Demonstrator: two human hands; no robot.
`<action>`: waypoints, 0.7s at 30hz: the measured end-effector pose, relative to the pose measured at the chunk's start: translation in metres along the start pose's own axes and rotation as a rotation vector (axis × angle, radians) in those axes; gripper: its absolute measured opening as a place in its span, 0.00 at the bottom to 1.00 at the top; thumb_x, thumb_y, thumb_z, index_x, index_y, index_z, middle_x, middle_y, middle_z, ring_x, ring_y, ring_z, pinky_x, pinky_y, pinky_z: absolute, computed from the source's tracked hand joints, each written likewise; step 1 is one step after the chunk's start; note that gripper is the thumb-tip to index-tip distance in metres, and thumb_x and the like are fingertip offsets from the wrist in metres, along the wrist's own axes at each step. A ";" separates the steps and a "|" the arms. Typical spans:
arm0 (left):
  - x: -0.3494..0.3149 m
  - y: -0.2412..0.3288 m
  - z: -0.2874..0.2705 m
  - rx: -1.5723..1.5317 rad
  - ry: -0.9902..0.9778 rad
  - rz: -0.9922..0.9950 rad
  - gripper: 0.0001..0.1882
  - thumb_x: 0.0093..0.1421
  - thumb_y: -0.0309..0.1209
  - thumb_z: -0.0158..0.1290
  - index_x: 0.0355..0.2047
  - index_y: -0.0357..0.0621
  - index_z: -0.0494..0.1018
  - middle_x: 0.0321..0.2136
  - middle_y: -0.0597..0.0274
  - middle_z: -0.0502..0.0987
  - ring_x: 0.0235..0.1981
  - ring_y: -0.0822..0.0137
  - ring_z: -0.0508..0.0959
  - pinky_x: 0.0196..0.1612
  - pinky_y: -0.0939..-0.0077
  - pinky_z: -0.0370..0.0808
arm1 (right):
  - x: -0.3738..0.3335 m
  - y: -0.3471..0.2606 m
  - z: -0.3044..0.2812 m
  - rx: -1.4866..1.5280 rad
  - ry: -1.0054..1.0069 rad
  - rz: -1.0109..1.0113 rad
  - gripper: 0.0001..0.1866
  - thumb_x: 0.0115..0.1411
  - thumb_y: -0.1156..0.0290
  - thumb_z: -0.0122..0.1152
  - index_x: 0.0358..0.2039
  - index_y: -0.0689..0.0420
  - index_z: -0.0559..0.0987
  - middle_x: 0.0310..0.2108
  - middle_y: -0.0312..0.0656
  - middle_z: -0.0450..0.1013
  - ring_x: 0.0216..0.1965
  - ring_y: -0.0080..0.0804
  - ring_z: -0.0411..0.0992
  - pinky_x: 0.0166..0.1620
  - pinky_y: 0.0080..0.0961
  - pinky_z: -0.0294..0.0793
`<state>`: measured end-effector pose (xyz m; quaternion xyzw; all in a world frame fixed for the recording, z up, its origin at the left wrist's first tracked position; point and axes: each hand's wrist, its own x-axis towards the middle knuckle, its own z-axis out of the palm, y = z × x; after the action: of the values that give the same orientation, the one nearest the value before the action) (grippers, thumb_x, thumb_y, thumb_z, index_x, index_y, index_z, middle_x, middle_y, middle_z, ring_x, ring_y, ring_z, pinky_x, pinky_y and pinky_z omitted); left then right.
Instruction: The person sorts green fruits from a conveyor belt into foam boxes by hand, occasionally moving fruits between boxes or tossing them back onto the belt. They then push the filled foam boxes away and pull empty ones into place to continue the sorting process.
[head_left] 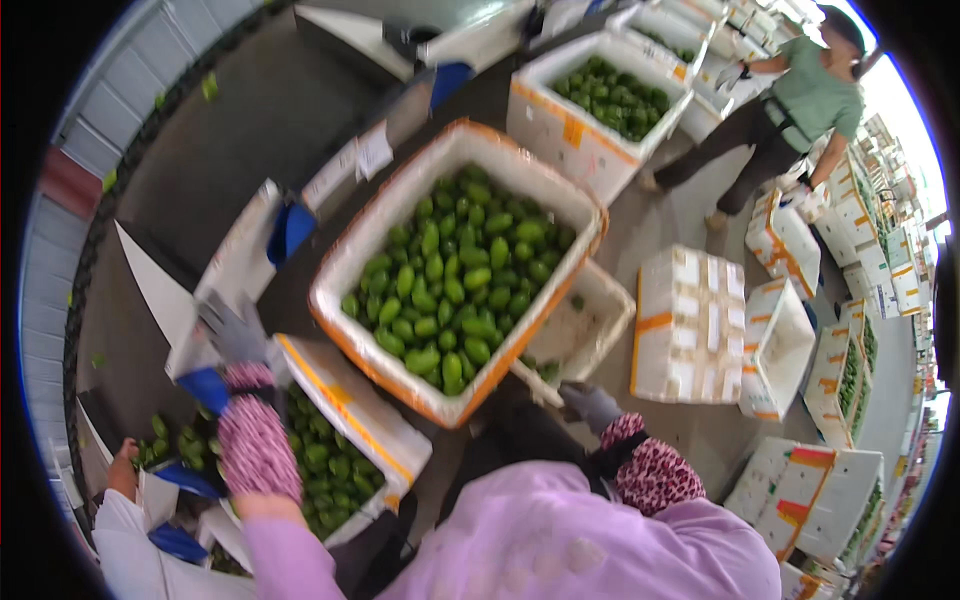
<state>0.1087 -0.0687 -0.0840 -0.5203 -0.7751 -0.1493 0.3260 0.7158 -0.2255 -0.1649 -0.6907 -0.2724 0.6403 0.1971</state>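
Note:
My left hand (235, 335), in a grey glove, rests with its fingers spread on a white chute wall (240, 245) beside the conveyor. My right hand (590, 403), gloved too, has its fingers curled at the near rim of a white foam box (582, 335) with a few green fruits in it. Above that box, partly covering it, sits a large foam box with orange tape (350, 365), filled with small oval green fruits (460, 270). Below my left hand, another foam box (345, 400) of the same fruits is partly hidden by my arm.
A full foam box (570, 145) stands beyond the large one. Several foam boxes, including a taped one (690, 325), stand on the right. A co-worker (800, 100) handles boxes there. Another person's hand (122, 468) is at lower left. A dark conveyor belt (230, 130) runs along the left.

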 end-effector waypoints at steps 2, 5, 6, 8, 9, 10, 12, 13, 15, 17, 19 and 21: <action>-0.063 0.058 -0.006 0.318 -0.579 0.469 0.30 0.67 0.41 0.48 0.63 0.36 0.59 0.60 0.35 0.63 0.64 0.39 0.60 0.69 0.49 0.52 | -0.003 -0.033 -0.004 -0.113 -0.043 -0.017 0.25 0.64 0.54 0.58 0.52 0.61 0.78 0.29 0.40 0.78 0.30 0.27 0.75 0.37 0.25 0.75; -0.194 0.172 -0.054 -0.259 -0.585 0.188 0.32 0.65 0.38 0.50 0.65 0.32 0.58 0.56 0.37 0.66 0.59 0.44 0.66 0.69 0.61 0.56 | -0.013 -0.083 -0.001 -0.540 -0.028 -0.171 0.31 0.62 0.48 0.56 0.57 0.58 0.75 0.48 0.52 0.77 0.50 0.45 0.76 0.55 0.35 0.72; -0.220 0.207 -0.085 -0.209 -0.548 0.306 0.32 0.64 0.43 0.52 0.63 0.38 0.63 0.56 0.39 0.66 0.58 0.43 0.67 0.64 0.59 0.62 | -0.015 -0.094 -0.002 -0.596 -0.035 -0.212 0.31 0.62 0.47 0.56 0.57 0.58 0.75 0.50 0.53 0.77 0.53 0.47 0.75 0.57 0.35 0.71; -0.252 0.244 -0.128 -0.450 -0.835 0.259 0.35 0.59 0.51 0.52 0.61 0.43 0.65 0.59 0.48 0.67 0.62 0.47 0.63 0.66 0.44 0.53 | 0.006 -0.095 0.002 -0.648 -0.105 -0.372 0.32 0.62 0.45 0.55 0.58 0.58 0.75 0.53 0.54 0.75 0.56 0.48 0.72 0.59 0.36 0.69; -0.269 0.261 -0.149 -0.559 -0.980 0.203 0.36 0.57 0.55 0.53 0.60 0.45 0.66 0.60 0.52 0.67 0.65 0.49 0.61 0.67 0.36 0.49 | 0.006 -0.100 0.009 -0.666 -0.098 -0.412 0.31 0.62 0.47 0.55 0.57 0.57 0.75 0.52 0.54 0.75 0.55 0.50 0.73 0.59 0.37 0.69; -0.288 0.264 -0.155 -0.494 -0.904 0.153 0.36 0.57 0.55 0.54 0.60 0.47 0.66 0.60 0.54 0.67 0.66 0.52 0.60 0.67 0.33 0.45 | 0.002 -0.105 0.014 -0.663 -0.097 -0.428 0.31 0.62 0.47 0.55 0.57 0.57 0.75 0.52 0.54 0.75 0.55 0.50 0.73 0.59 0.37 0.69; -0.282 0.261 -0.149 -0.497 -0.944 0.166 0.36 0.56 0.55 0.54 0.60 0.48 0.65 0.60 0.54 0.67 0.66 0.53 0.60 0.68 0.34 0.44 | -0.003 -0.111 0.018 -0.840 -0.184 -0.493 0.30 0.62 0.50 0.55 0.59 0.56 0.73 0.55 0.53 0.73 0.55 0.49 0.73 0.58 0.39 0.71; -0.278 0.257 -0.144 -0.499 -1.000 0.178 0.37 0.56 0.55 0.55 0.61 0.50 0.65 0.60 0.54 0.67 0.66 0.54 0.61 0.68 0.35 0.43 | -0.002 -0.106 0.020 -0.841 -0.178 -0.509 0.30 0.62 0.50 0.55 0.59 0.56 0.73 0.55 0.53 0.73 0.55 0.49 0.73 0.58 0.39 0.71; -0.284 0.247 -0.125 -0.466 -1.006 0.199 0.37 0.56 0.55 0.55 0.61 0.50 0.65 0.60 0.54 0.68 0.65 0.54 0.61 0.68 0.34 0.43 | -0.004 -0.089 0.029 -1.057 -0.181 -0.675 0.30 0.61 0.54 0.56 0.61 0.54 0.69 0.59 0.50 0.68 0.56 0.49 0.71 0.57 0.43 0.72; -0.279 0.253 -0.130 -0.399 -1.053 0.208 0.37 0.56 0.56 0.54 0.61 0.49 0.66 0.59 0.53 0.70 0.64 0.54 0.63 0.67 0.31 0.42 | 0.010 -0.079 0.033 -1.127 -0.196 -0.731 0.32 0.60 0.52 0.58 0.62 0.51 0.67 0.61 0.49 0.65 0.58 0.50 0.69 0.58 0.43 0.71; -0.279 0.255 -0.136 -0.408 -1.048 0.206 0.36 0.56 0.55 0.54 0.60 0.49 0.68 0.57 0.53 0.71 0.64 0.53 0.63 0.67 0.31 0.42 | 0.012 -0.087 0.033 -1.204 -0.224 -0.793 0.34 0.59 0.52 0.60 0.64 0.49 0.66 0.63 0.47 0.63 0.62 0.50 0.65 0.60 0.45 0.69; -0.281 0.254 -0.132 -0.415 -1.071 0.216 0.33 0.57 0.54 0.53 0.57 0.48 0.70 0.56 0.52 0.73 0.64 0.52 0.63 0.67 0.31 0.43 | 0.018 -0.094 0.036 -1.284 -0.189 -0.851 0.34 0.58 0.53 0.60 0.63 0.50 0.66 0.63 0.47 0.63 0.63 0.49 0.64 0.61 0.44 0.68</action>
<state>0.4534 -0.2377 -0.1991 -0.6522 -0.7291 0.0200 -0.2065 0.6691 -0.1442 -0.1237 -0.4480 -0.8474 0.2824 -0.0368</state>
